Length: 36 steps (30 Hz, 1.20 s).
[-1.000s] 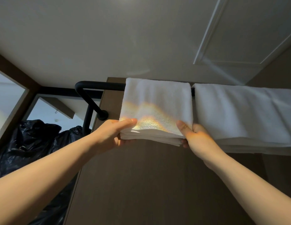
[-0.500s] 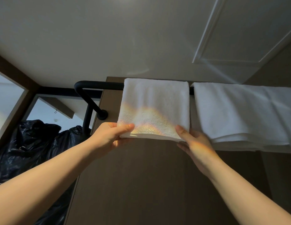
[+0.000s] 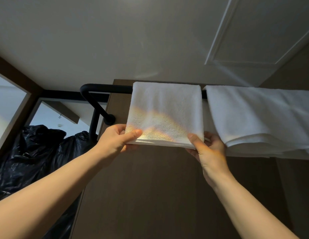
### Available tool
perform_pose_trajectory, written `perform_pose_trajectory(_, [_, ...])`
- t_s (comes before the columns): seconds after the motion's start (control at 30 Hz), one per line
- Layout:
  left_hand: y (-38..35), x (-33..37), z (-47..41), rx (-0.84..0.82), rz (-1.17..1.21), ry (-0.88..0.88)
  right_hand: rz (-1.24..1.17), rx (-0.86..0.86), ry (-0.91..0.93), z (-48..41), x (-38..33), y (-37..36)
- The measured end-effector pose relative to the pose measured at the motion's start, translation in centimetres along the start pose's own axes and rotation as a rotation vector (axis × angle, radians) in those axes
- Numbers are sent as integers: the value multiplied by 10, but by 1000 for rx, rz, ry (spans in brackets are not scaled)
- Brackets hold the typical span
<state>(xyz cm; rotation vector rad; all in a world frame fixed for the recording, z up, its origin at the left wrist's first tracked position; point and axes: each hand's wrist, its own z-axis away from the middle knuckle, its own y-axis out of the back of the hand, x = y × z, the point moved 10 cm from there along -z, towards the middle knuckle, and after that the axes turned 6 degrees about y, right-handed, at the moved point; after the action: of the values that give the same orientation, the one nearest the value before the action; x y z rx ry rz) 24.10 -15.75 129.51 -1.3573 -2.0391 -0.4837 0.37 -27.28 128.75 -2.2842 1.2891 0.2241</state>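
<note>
A small folded white towel [image 3: 165,107] hangs over a black rail [image 3: 105,87] high on a brown wall. My left hand [image 3: 115,142] pinches the towel's lower left corner, thumb on the front and fingers behind. My right hand [image 3: 207,149] pinches the lower right corner the same way. A patch of coloured light lies across the towel's lower half. The towel's bottom edges hang level.
A larger folded white towel [image 3: 260,118] hangs on the same rail just to the right. Black plastic bags [image 3: 29,157] pile up at the lower left beside a wood-framed opening. A white ceiling with a panelled hatch [image 3: 259,31] is overhead.
The small towel's lower edges, uneven and layered a second ago, now hang flush. Both hands kept their places at the corners, and the right thumb has closed onto the front.
</note>
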Motion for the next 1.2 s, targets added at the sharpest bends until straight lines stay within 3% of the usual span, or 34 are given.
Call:
perform_pose_trajectory(0.07, [-5, -1, 0, -39, 23, 46, 69, 0, 2, 5, -2, -1])
perform_pose_trajectory(0.23, [-8, 1, -2, -50, -34, 99, 533, 33, -19, 17, -17, 15])
perform_pose_trajectory(0.33, [-7, 1, -2, -46, -33, 92, 743, -16, 109, 35, -42, 20])
perform_pose_trajectory(0.57, [-6, -4, -5, -9, -19, 98, 863, -228, 484, 49, -93, -29])
perform_pose_trajectory(0.73, [-4, -8, -7, -3, -53, 96, 1227, -324, 778, 1, -124, -94])
perform_pose_trajectory(0.87, [-2, -11, -9, 9, -44, 105, 1458, -345, 803, -46, -121, -134])
perform_pose_trajectory(1.07, [-2, -14, -14, 2, -25, 101, 1579, -393, 694, -87, -95, -163])
perform_pose_trajectory(1.2, [0, -19, -19, -1, -30, 94, 1583, -298, 772, -87, -87, -159])
